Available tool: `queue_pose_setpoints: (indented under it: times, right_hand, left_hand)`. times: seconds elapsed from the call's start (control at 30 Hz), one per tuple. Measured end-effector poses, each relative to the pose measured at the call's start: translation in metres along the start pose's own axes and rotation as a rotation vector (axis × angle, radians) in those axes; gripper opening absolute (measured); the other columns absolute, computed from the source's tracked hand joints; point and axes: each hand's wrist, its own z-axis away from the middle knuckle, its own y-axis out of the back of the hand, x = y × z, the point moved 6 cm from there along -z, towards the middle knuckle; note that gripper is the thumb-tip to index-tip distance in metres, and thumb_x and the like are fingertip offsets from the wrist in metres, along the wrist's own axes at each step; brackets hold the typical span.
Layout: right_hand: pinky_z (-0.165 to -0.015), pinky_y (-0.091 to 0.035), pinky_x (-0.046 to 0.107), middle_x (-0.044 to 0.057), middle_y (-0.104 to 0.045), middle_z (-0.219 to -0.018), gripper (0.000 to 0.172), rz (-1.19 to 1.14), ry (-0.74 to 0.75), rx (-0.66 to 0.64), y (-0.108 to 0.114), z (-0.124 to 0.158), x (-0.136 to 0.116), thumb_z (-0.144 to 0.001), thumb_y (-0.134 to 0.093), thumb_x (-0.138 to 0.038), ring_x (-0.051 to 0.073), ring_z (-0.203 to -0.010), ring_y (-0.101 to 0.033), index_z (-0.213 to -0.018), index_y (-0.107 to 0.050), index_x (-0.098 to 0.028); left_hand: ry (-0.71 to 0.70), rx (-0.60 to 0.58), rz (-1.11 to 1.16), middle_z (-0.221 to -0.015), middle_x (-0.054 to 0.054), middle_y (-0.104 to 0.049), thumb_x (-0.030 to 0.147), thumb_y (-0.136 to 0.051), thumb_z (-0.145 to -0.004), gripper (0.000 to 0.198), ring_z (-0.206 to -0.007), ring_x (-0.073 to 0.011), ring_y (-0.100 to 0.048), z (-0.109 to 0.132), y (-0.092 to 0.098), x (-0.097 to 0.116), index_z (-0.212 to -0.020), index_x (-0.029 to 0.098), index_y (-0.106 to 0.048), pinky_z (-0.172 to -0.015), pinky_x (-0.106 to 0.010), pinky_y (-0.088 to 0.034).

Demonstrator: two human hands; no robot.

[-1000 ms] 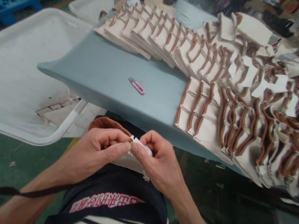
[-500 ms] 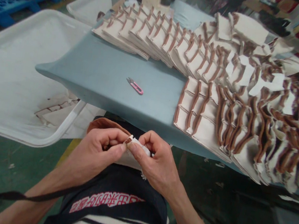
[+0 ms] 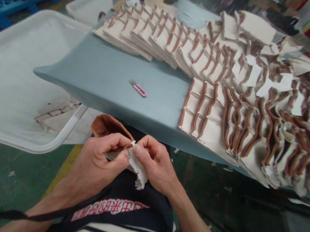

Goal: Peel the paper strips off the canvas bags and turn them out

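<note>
Left hand (image 3: 101,154): fingers clamped on the cream fabric piece (image 3: 137,165).
Right hand (image 3: 156,162): fingers pinching its corner.
Change: the piece now hangs lower, peeled open.
Thread snips (image 3: 137,88): mid-counter (image 3: 105,79), untouched.

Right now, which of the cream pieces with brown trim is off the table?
The cream piece pinched between the left hand and right hand above the lap; all the others lie overlapped in rows on the blue table.

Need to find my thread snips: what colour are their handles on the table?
Pink, the thread snips show best in the head view.
</note>
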Motion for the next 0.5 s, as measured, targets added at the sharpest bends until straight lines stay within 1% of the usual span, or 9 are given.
queue_pose_setpoints:
  times: [0.17,0.23,0.3,0.33,0.4,0.47,0.5]
  right_hand:
    - [-0.054,-0.031,0.024,-0.007,-0.046,-0.066,0.058,-0.025,0.032,0.028,-0.003,0.0,0.005,-0.097,-0.066,-0.077,0.011,-0.057,-0.038,-0.079,-0.05,-0.024]
    - [-0.054,-0.03,0.025,-0.007,-0.044,-0.066,0.06,-0.067,0.014,0.029,-0.005,0.0,0.009,-0.096,-0.066,-0.079,0.011,-0.058,-0.036,-0.079,-0.048,-0.024]
    - [-0.054,-0.03,0.025,-0.008,-0.041,-0.067,0.061,-0.094,-0.023,-0.009,-0.007,0.0,0.014,-0.094,-0.066,-0.081,0.011,-0.059,-0.034,-0.08,-0.048,-0.025]
    - [-0.054,-0.029,0.025,-0.008,-0.04,-0.067,0.062,-0.09,-0.036,-0.039,-0.008,0.0,0.016,-0.094,-0.066,-0.083,0.011,-0.059,-0.033,-0.08,-0.047,-0.025]
    - [-0.054,-0.03,0.026,-0.007,-0.04,-0.069,0.063,-0.056,-0.026,-0.117,-0.01,0.0,0.017,-0.096,-0.06,-0.085,0.012,-0.06,-0.033,-0.081,-0.048,-0.025]
    - [-0.057,-0.033,0.028,-0.006,-0.04,-0.072,0.062,0.004,0.058,-0.171,-0.01,0.002,0.012,-0.102,-0.049,-0.083,0.013,-0.062,-0.034,-0.081,-0.046,-0.025]
    - [-0.058,-0.033,0.028,-0.006,-0.04,-0.072,0.06,0.045,0.113,-0.179,-0.01,0.002,0.008,-0.106,-0.044,-0.08,0.013,-0.063,-0.035,-0.081,-0.045,-0.025]
  left_hand:
    - [-0.012,0.01,-0.045,-0.059,0.004,-0.072,0.025,-0.057,-0.084,0.024,-0.051,-0.0115,-0.063,0.003,-0.001,0.002,-0.076,0.019,-0.079,-0.05,-0.019,-0.045]
    - [-0.039,0.034,-0.079,-0.061,0.003,-0.073,0.025,-0.057,-0.084,0.025,-0.052,-0.0114,-0.064,0.004,-0.001,0.004,-0.076,0.018,-0.079,-0.053,-0.019,-0.046]
    - [-0.05,0.051,-0.094,-0.061,0.003,-0.072,0.025,-0.056,-0.084,0.025,-0.051,-0.0113,-0.062,0.004,-0.002,0.006,-0.076,0.018,-0.078,-0.053,-0.02,-0.045]
    - [-0.039,0.041,-0.08,-0.06,0.003,-0.071,0.025,-0.055,-0.083,0.025,-0.05,-0.0113,-0.061,0.004,-0.003,0.005,-0.076,0.017,-0.077,-0.052,-0.02,-0.044]
    - [0.015,-0.027,-0.007,-0.056,0.003,-0.066,0.027,-0.054,-0.082,0.024,-0.047,-0.0113,-0.056,0.003,-0.008,0.002,-0.073,0.018,-0.074,-0.048,-0.021,-0.04]
    - [0.079,-0.113,0.092,-0.055,0.004,-0.06,0.03,-0.054,-0.08,0.023,-0.047,-0.0117,-0.051,0.002,-0.014,-0.003,-0.07,0.018,-0.071,-0.046,-0.021,-0.038]
    - [0.106,-0.144,0.133,-0.056,0.003,-0.059,0.032,-0.054,-0.079,0.023,-0.049,-0.0121,-0.05,0.002,-0.016,-0.005,-0.069,0.018,-0.069,-0.046,-0.021,-0.038]
